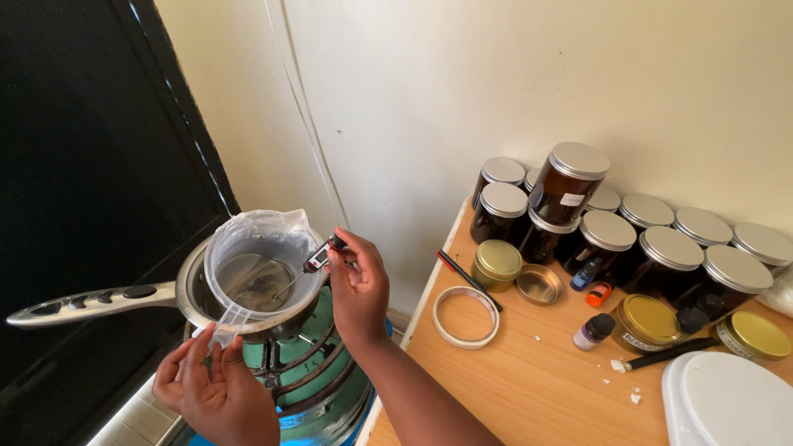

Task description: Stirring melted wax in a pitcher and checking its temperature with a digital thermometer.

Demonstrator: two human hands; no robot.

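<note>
Sitting on one green burner (326, 376), one steel saucepan (194, 297) holding one clear plastic jug (260, 248) of seemingly melted liquid, about fourteen dark lidded jars (570, 186) on the table (512, 380), right hand (357, 285) pinching one thermometer (318, 258) dipped in the jug, left hand (206, 388) gripping the jug's handle.

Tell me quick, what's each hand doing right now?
Left hand: grip closed on the handle of the translucent plastic jug sitting in the saucepan.
Right hand: grip closed on the probe thermometer, tip in the jug.
</note>
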